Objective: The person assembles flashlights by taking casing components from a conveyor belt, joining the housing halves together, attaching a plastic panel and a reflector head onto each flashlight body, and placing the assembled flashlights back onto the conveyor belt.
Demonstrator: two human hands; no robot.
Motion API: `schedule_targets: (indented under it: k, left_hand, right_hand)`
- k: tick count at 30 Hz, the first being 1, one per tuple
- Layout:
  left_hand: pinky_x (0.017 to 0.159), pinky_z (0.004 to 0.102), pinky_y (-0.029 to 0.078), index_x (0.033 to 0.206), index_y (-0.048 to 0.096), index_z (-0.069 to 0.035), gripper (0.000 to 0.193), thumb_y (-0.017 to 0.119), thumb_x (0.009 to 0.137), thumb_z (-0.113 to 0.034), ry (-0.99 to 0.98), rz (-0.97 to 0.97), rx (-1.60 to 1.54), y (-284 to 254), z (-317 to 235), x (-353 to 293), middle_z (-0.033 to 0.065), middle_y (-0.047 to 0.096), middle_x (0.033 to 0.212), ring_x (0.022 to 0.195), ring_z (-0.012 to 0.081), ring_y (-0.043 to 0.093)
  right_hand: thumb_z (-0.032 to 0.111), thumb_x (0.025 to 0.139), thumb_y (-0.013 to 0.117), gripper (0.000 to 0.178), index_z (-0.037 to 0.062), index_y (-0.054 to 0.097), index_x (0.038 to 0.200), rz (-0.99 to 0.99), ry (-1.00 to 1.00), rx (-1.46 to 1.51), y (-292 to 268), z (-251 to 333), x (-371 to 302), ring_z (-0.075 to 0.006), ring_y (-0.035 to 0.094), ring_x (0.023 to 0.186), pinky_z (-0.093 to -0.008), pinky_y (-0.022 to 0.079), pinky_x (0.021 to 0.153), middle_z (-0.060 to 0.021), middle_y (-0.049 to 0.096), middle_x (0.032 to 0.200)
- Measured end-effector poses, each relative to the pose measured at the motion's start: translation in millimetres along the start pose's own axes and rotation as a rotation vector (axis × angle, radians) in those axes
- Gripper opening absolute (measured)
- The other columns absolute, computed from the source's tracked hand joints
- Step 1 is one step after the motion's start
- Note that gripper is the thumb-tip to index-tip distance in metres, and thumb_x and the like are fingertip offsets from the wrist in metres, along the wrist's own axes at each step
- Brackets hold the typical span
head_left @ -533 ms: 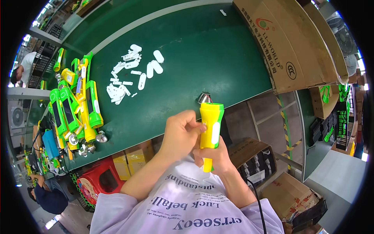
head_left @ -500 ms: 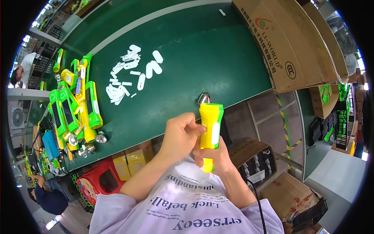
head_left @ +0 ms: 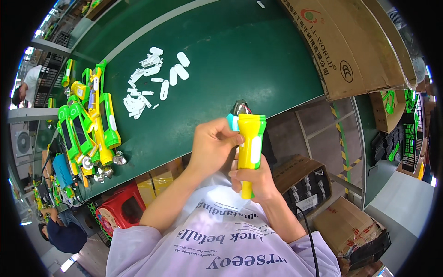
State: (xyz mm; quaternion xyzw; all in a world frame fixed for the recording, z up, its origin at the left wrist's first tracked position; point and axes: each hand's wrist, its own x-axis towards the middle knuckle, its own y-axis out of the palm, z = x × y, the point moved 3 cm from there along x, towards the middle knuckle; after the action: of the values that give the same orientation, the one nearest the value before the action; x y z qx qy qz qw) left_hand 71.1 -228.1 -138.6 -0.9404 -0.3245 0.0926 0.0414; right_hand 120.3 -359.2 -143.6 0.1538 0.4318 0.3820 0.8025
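Observation:
My right hand (head_left: 256, 181) is wrapped around the lower body of a yellow and green flashlight (head_left: 250, 134), held upright with its wide open end up. A white oval panel sits on its side. My left hand (head_left: 213, 141) is closed in a pinch against the flashlight's left side; what its fingertips grip is hidden. A light-blue piece (head_left: 233, 122) shows just above those fingers, beside the flashlight's rim; its kind is unclear. Behind the rim, a shiny reflector (head_left: 241, 107) with a reddish wire sits at the table edge.
On the green table (head_left: 221, 60) lie scattered white plastic pieces (head_left: 164, 90). A pile of yellow and green flashlights (head_left: 99, 129) with loose reflectors is at left. A large cardboard box (head_left: 350, 46) stands at the far right. Below are a red stool (head_left: 121, 207) and an open carton (head_left: 302, 189).
The flashlight and both hands have risen slightly in view. The light-blue piece now shows beside the rim, above my left fingers. My right hand still grips the flashlight.

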Motion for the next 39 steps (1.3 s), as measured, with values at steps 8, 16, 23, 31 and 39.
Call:
schedule_targets:
  k: [8,16,23,31,39]
  left_hand:
    - [0.057,0.0217,0.044,0.066,0.048,-0.002,0.029,0.071,0.082,0.009,-0.063,0.054,-0.034,-0.7,11.3,-5.9,0.0007,0.061,0.069,0.066,0.0028,0.053]
    - [0.051,0.0241,0.040,0.066,0.048,-0.002,0.031,0.073,0.085,0.001,-0.031,-0.001,-0.130,7.2,16.5,-20.4,0.0022,0.059,0.063,0.060,0.0028,0.049]
    - [0.063,0.0233,0.047,0.085,0.054,-0.001,0.017,0.071,0.088,-0.004,-0.138,0.081,-0.256,4.7,34.8,-20.1,0.0042,0.064,0.075,0.071,0.0060,0.057]
    - [0.083,0.0283,0.054,0.139,0.041,0.001,0.060,0.071,0.086,-0.002,-0.245,0.101,-0.650,8.5,26.9,-58.5,0.0137,0.055,0.125,0.108,0.0176,0.059]
    - [0.092,0.0288,0.052,0.153,0.028,-0.004,0.075,0.059,0.087,0.013,-0.388,0.226,-0.783,21.5,22.8,-80.3,0.0125,0.054,0.132,0.111,0.0186,0.062]
  right_hand:
    - [-0.006,0.069,0.063,0.026,-0.0004,0.052,0.091,-0.031,0.011,-0.012,1.2,-9.5,-4.1,-0.0188,0.053,0.046,-0.0314,0.043,0.043,-0.0095,0.055,0.068]
    - [-0.007,0.070,0.065,0.027,-0.0004,0.052,0.093,-0.027,0.036,0.004,-6.9,-15.5,-6.0,-0.0199,0.053,0.045,-0.0324,0.043,0.043,-0.0093,0.053,0.065]
    - [-0.005,0.077,0.067,0.040,0.0013,0.043,0.108,-0.003,0.034,-0.019,-12.3,-13.2,-4.3,-0.0166,0.054,0.049,-0.0306,0.045,0.045,-0.0086,0.054,0.072]
    - [0.007,0.093,0.062,0.043,0.0009,0.037,0.127,-0.030,-0.103,-0.238,-4.6,31.3,-8.3,-0.0151,0.063,0.082,-0.0307,0.054,0.070,-0.0122,0.058,0.102]
    - [0.012,0.094,0.064,0.057,-0.0026,0.036,0.141,-0.028,-0.182,-0.537,-0.3,36.0,-5.5,-0.0121,0.057,0.098,-0.0287,0.048,0.086,-0.0081,0.058,0.109]
